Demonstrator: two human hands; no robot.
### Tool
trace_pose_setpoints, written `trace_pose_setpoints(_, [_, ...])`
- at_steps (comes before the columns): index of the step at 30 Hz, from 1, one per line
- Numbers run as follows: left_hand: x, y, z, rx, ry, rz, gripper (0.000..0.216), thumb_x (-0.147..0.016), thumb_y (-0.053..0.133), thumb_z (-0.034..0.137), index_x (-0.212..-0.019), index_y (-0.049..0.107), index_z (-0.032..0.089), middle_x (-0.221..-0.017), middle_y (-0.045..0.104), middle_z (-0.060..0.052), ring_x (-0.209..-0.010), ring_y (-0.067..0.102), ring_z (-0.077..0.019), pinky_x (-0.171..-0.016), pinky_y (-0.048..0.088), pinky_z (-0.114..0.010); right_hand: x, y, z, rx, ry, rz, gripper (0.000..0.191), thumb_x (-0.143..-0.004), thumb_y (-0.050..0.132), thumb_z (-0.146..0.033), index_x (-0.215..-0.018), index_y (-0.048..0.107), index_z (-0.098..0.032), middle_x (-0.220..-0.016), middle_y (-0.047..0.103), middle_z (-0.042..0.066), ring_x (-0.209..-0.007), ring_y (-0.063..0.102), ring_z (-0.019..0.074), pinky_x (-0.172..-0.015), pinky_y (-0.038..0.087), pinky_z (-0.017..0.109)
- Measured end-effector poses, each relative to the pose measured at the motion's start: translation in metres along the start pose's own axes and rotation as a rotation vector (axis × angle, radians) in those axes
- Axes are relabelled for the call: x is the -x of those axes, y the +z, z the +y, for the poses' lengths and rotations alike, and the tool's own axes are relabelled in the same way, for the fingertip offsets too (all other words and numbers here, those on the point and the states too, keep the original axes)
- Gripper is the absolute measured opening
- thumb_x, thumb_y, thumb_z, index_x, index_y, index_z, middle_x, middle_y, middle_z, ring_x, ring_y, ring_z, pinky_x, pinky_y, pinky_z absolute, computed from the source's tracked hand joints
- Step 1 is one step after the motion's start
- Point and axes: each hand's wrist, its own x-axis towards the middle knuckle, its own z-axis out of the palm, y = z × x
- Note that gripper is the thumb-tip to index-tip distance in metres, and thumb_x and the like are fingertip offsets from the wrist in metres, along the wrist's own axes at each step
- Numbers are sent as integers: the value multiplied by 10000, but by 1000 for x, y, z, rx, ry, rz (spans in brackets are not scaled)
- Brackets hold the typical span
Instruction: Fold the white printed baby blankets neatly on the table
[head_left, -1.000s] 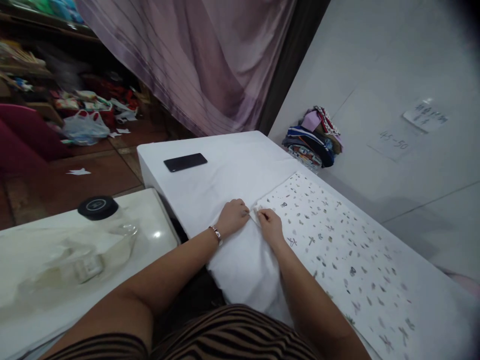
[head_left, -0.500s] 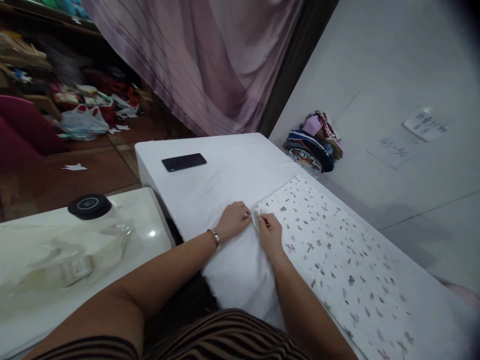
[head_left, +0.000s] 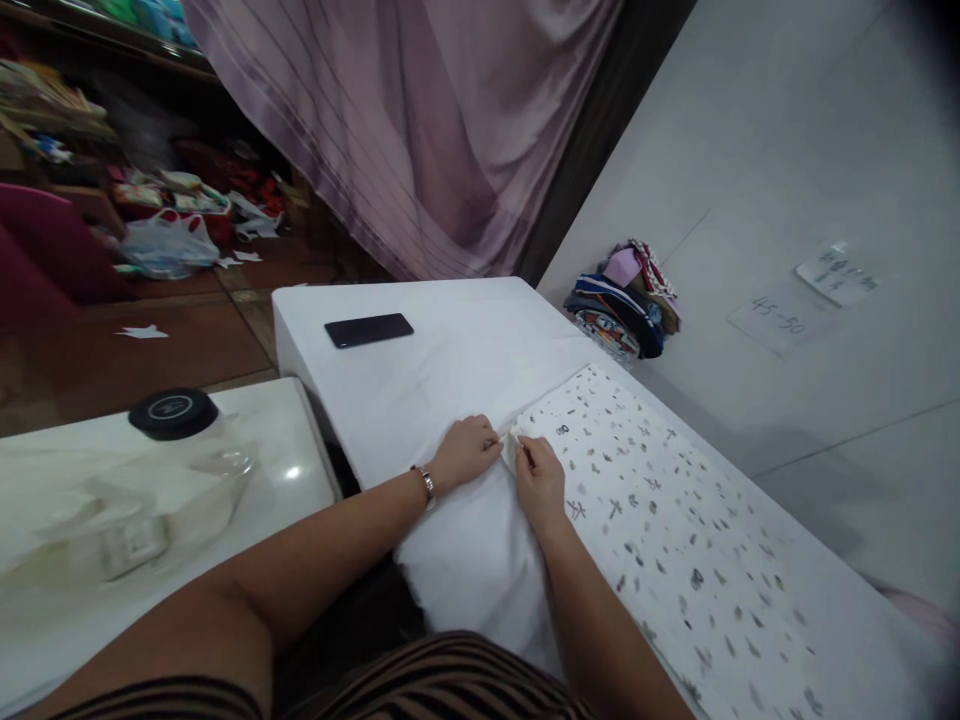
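Since the earlier frame the left hand (head_left: pixel 466 452) and right hand (head_left: pixel 541 478) have shifted only slightly: the right pinches the cloth (head_left: pixel 660 510) on the surface (head_left: pixel 465 350), the left curls beside, hold unclear, and this edge handling seems to need steadiness next.

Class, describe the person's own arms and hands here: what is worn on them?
The left hand and right hand are ungloved, and both forearms are bare. A silver-coloured band circles the left wrist; none shows on the right. A left finger has what may be a ring. The left sleeve is striped brown and black, like the top.
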Motion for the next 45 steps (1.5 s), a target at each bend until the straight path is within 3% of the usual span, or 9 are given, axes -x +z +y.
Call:
trace_pose_setpoints(7, [0,0,-2,126,-5,28,197,-801,519,251,-692,671,191,-808,621,-26,-807,548,-154,-730,400,-284,3,6,-4,170,-63,-77,234,-897,411,-223,-997,622,-207,-890,606,51,-865,554,186,-750,443,295])
trace_pose_setpoints(11, [0,0,-4,163,6,27,212,-805,500,260,-691,666,195,-814,618,-20,-809,550,-150,-733,401,-280,4,10,-8,148,-98,-52,207,-852,490,-238,-1017,612,-210,-1000,596,80,-963,527,212,-828,449,335])
trace_pose_setpoints(15, [1,-3,-4,201,29,-2,221,-809,487,259,-701,673,210,-810,612,-12,-793,549,-145,-732,409,-276,0,12,-7,58,-50,-48,151,-860,482,-258,-916,613,-207,-918,602,67,-898,531,207,-805,443,339])
trace_pose_setpoints(19, [1,-6,-4,228,44,-14,234,-827,469,275,-764,687,219,-852,618,-24,-824,550,-158,-734,421,-277,-11,-6,-5,-164,132,132,196,-880,454,-324,-809,586,-198,-786,581,26,-747,522,172,-686,439,296])
trace_pose_setpoints(23, [2,-4,-4,203,5,7,208,-824,475,252,-782,674,208,-887,621,-39,-880,549,-177,-764,428,-295,-22,-39,-7,-292,311,358,237,-875,487,-391,-881,598,-182,-794,588,24,-745,518,168,-675,431,289])
trace_pose_setpoints(28, [1,-3,-4,108,-16,17,199,-843,470,266,-806,648,185,-926,617,-62,-895,547,-188,-791,429,-317,-29,-60,-7,-252,244,425,255,-864,519,-411,-916,609,-177,-831,603,33,-774,532,173,-703,429,298])
trace_pose_setpoints(35, [-14,-2,4,-198,-60,-67,301,-846,477,400,-804,632,146,-934,604,-134,-933,556,-281,-777,434,-394,-31,-62,-11,-33,-1,301,204,-915,438,-341,-941,588,-205,-849,601,36,-789,548,180,-713,436,312])
trace_pose_setpoints(40, [-22,8,10,-143,-119,-82,125,-769,506,202,-812,601,134,-957,614,-165,-938,578,-295,-776,434,-398,-33,-64,-14,62,-91,201,204,-932,396,-296,-968,582,-219,-881,608,43,-830,563,185,-747,447,320])
trace_pose_setpoints(45, [-22,12,10,37,-191,-54,62,-759,497,182,-788,553,174,-830,634,-93,-851,602,-247,-743,434,-361,-29,-55,-12,143,-121,-5,235,-938,371,-250,-996,596,-216,-908,620,57,-867,577,195,-760,446,317])
